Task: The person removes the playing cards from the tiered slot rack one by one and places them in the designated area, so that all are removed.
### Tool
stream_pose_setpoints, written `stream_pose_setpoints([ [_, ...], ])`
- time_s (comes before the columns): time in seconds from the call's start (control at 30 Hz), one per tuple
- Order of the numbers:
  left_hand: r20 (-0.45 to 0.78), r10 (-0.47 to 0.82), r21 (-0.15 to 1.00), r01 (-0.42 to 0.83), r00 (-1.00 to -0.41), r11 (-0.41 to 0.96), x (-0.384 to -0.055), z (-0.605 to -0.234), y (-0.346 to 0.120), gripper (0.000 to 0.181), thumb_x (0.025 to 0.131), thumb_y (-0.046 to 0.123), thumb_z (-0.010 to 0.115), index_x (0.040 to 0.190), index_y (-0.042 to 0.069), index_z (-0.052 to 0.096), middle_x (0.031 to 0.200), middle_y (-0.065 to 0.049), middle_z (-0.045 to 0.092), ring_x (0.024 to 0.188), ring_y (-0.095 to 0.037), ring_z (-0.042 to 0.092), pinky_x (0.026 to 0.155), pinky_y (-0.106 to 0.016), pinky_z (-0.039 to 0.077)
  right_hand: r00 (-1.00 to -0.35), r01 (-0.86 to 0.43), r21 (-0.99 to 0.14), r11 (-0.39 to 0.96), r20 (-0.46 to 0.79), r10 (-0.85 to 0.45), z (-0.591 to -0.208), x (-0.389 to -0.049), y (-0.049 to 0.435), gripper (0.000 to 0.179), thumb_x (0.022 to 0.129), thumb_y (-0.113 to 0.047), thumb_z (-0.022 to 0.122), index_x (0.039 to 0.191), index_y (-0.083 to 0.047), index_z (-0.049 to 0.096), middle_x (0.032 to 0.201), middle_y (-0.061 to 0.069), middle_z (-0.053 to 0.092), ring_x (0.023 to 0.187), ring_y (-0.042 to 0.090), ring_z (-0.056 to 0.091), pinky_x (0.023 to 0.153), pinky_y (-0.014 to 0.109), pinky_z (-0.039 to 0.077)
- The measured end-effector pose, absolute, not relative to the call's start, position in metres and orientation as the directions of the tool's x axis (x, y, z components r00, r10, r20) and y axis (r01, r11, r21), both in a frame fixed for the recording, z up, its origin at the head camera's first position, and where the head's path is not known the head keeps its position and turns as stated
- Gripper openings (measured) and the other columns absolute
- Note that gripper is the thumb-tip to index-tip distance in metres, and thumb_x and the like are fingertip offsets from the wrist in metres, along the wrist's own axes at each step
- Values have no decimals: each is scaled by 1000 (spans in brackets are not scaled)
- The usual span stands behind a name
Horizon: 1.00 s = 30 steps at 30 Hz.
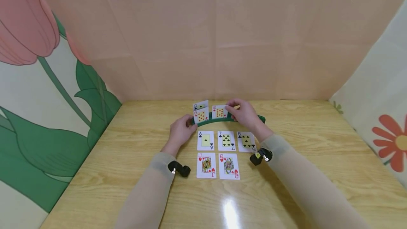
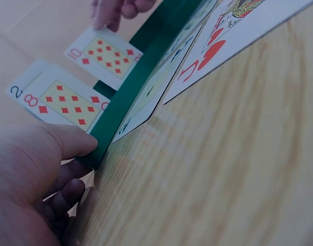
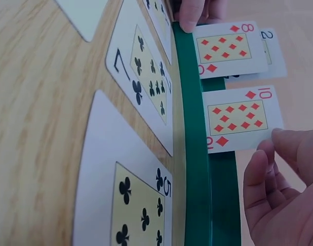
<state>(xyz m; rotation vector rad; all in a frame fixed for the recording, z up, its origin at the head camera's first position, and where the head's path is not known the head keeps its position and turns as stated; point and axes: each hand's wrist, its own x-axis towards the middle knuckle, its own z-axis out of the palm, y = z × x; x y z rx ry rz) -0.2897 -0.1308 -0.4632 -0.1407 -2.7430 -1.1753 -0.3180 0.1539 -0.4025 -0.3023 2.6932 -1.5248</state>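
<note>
A curved green card holder [image 1: 210, 120] stands at the back of the table. My left hand [image 1: 182, 130] grips its left end, thumb in front and fingers behind. Beside that thumb the eight of diamonds [image 2: 69, 102] stands in the holder, and the two of clubs [image 1: 200, 105] rises behind it. Further right, the ten of diamonds [image 3: 241, 120] stands upright with its lower edge in the holder's front slot. My right hand [image 1: 244, 114] pinches this ten at its upper right corner, between thumb and fingers.
In front of the holder lie the ace of clubs [image 1: 205, 140], seven of clubs [image 1: 226, 140] and five of clubs [image 1: 246, 141], face up. Closer to me are the jack of hearts [image 1: 206, 165] and queen of hearts [image 1: 229, 166]. A pinkish cloth wall [image 1: 216, 45] closes off the back.
</note>
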Motion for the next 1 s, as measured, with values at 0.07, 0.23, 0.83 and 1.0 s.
stream_pose_setpoints([
  [0.07,181,27,711,149,-983,687,-290,-463,-131,35,103,24,80,135,12,74,111,-5,73,97,-24,63,93,-47,51,-980,-164,-850,501,81,-184,-403,-318,154,26,114,-32,65,131,-13,70,119,15,67,89,28,64,84,50,58],
  [0.23,192,30,708,160,-981,688,-289,-464,-132,34,103,24,80,134,12,74,110,-5,73,96,-24,62,92,-46,51,-977,-193,-840,507,117,-178,-404,-316,156,25,114,-32,65,131,-14,70,124,11,64,90,28,64,81,44,58],
  [0.83,192,27,697,155,-981,700,-290,-464,-136,34,104,25,80,134,13,74,110,-4,72,96,-24,61,91,-45,50,-981,-192,-903,385,167,-98,-392,-295,165,29,112,-33,69,132,-12,70,124,22,66,88,31,67,78,37,61],
  [1.0,187,25,699,151,-982,699,-290,-464,-136,34,103,25,80,135,13,73,109,-4,72,95,-24,61,91,-45,49,-982,-185,-911,369,162,-93,-389,-285,168,31,111,-35,70,132,-12,70,121,19,67,88,28,67,79,36,62],
])
